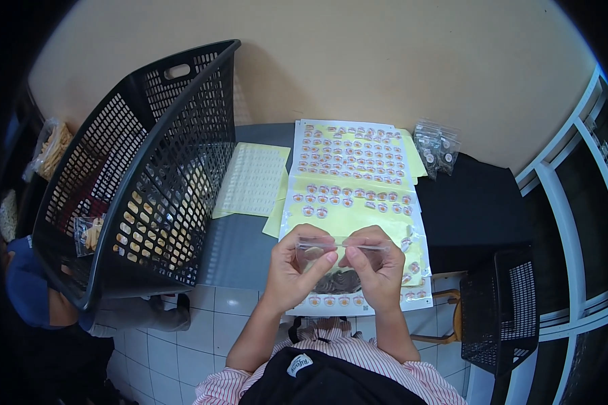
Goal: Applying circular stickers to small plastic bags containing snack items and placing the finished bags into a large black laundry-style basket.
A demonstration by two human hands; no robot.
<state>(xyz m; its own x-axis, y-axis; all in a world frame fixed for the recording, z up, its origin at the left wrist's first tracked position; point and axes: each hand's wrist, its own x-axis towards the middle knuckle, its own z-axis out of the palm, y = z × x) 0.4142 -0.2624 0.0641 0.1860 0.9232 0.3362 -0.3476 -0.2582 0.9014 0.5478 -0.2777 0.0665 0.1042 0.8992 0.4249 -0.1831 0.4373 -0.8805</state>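
Note:
A small clear zip bag (336,281) with dark, thin pieces inside hangs between my hands over the table. My left hand (296,264) grips its upper left edge, the thumb on the near face. My right hand (380,268) pinches the upper right side in the same way, and both thumbs come close together just below the zip strip. Under the bag lies a large sticker sheet (353,230) with rows of small round labels; bare yellow backing shows where labels are gone.
A tall black plastic basket (157,145) holding packed bags stands at the left. Beside it lies a pale yellow sheet (251,181). Several filled clear bags (437,148) sit back right near a black cloth (476,209). A black crate (496,314) stands lower right; a person in blue (30,283) is at left.

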